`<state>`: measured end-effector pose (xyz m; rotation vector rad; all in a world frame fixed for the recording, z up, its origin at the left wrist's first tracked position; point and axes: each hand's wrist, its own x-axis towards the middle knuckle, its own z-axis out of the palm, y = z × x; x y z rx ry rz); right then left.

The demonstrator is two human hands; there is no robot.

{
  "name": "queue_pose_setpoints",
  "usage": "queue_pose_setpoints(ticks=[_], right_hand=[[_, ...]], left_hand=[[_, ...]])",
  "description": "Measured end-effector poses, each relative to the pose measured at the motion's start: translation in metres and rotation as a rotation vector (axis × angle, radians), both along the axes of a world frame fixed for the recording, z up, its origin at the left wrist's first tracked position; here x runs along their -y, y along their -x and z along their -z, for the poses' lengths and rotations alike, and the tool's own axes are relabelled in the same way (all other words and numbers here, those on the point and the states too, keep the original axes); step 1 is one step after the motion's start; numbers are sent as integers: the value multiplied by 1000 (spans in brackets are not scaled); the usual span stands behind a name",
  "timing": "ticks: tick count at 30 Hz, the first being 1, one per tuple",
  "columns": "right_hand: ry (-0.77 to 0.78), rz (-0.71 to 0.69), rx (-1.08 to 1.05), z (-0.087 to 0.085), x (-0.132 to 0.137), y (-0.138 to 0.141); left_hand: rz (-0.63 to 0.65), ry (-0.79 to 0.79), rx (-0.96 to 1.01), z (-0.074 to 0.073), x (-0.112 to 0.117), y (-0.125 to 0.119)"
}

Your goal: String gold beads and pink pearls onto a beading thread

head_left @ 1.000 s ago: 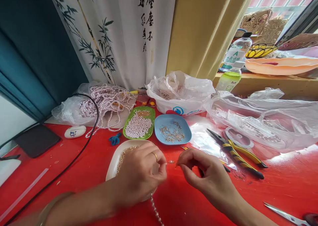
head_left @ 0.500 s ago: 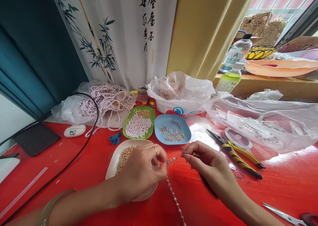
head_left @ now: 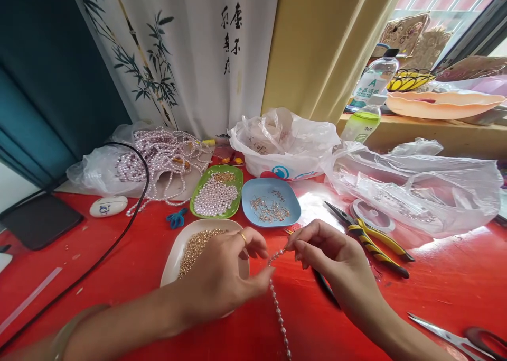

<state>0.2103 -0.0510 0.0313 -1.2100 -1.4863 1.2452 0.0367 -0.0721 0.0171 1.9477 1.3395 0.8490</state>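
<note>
A beaded chain (head_left: pixel 282 324) of small pale and gold beads hangs down over the red table. My right hand (head_left: pixel 330 260) pinches its upper end between thumb and fingertips. My left hand (head_left: pixel 225 268) is just left of the chain, thumb and fingers apart, with the strand passing close by the thumb tip. Behind and under this hand is a cream dish (head_left: pixel 168 266) of gold beads (head_left: pixel 198 247), partly covered. Farther back are a green tray (head_left: pixel 237 205) of pearly and gold beads (head_left: pixel 216 197) and a blue dish (head_left: pixel 249 218) with thin metal pins (head_left: pixel 271 210).
Yellow-black pliers (head_left: pixel 372 239) lie right of my right hand, scissors (head_left: pixel 447 332) at the lower right. A dark-handled tool (head_left: pixel 327 289) is partly hidden under my right hand. Plastic bags (head_left: pixel 467 192) and pearl strands (head_left: pixel 158 155) line the back. A black cable (head_left: pixel 114 255) crosses the left.
My left thumb and fingers have parted and come off the chain. My right fingers now pinch the chain's end. The whole view has shifted slightly.
</note>
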Motion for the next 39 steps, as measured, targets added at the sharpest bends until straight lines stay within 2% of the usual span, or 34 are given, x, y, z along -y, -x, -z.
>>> queue_pose_setpoints(ticks=[6,12,15,19,21,25,29,31,39], right_hand=[[79,-18,-31,3,-1,0],[63,-29,1,3,-1,1],[-94,-6,129,4,2,1],[-556,94,423,8,2,-2],[-678,94,483,9,2,-3],[-543,17,432,4,1,-5],[-381,-40,323,-3,1,-5],[-318,-70,284,-4,1,-4],[-287,-69,278,-6,4,-2]], left_hand=[[69,-181,16,4,-4,2],[111,-230,10,4,-3,3],[143,-254,-21,2,-2,3],[197,-223,-18,-2,0,1],[208,-168,-3,-4,0,1],[180,-28,63,-9,-2,3],[91,182,275,-13,-9,1],[103,289,383,-15,-13,-2],[101,540,479,-19,-15,-12]])
